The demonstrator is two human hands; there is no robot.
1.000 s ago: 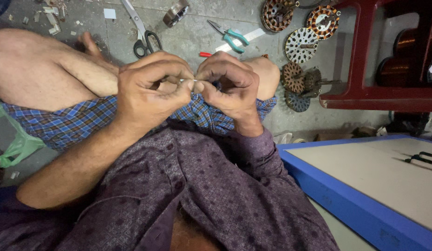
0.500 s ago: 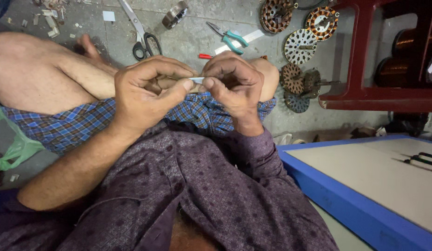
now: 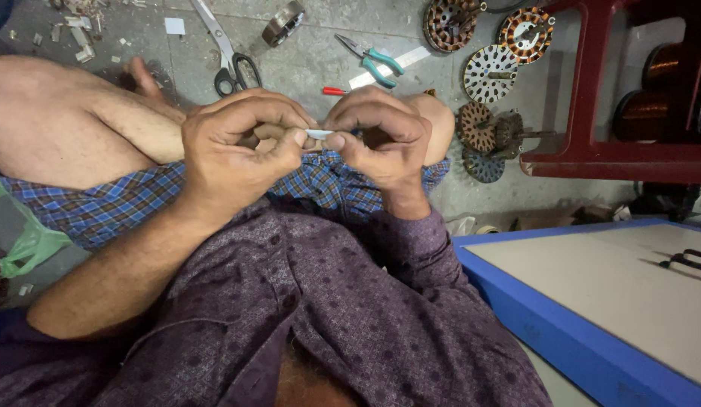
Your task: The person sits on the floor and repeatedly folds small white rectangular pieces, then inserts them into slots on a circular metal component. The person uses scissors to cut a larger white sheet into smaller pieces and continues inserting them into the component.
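A: Item one, held?
B: Small white strip [image 3: 319, 134], pinched at both ends between the two hands, at centre frame, above the knee.

A: Left hand?
B: Left hand [image 3: 241, 147], grip closed on the strip's left end, thumb against forefinger, other fingers curled in.

A: Right hand?
B: Right hand [image 3: 381, 136], grip closed on the strip's right end, fingers bunched tight. The hands nearly touch.

A: Beneath them?
B: Blue checked cloth [image 3: 109, 207] over the folded legs; purple patterned shirt [image 3: 328, 301] at 6 o'clock.

A: Floor, 12 o'clock?
B: Scissors [image 3: 228, 60] with black handles; pliers [image 3: 373, 59] with teal handles; a red-tipped tool [image 3: 334, 91] just above the right hand; a tape roll [image 3: 283, 21].

A: 1 to 2 o'clock?
B: Round slotted motor cores [image 3: 490, 73], several, some wound with copper, lying beside a red shelf frame [image 3: 592, 113] holding copper wire spools [image 3: 652, 113].

A: 4 o'clock?
B: Blue-edged board [image 3: 531, 316], pale top.

A: 9 o'clock?
B: Green plastic bag [image 3: 26, 245].
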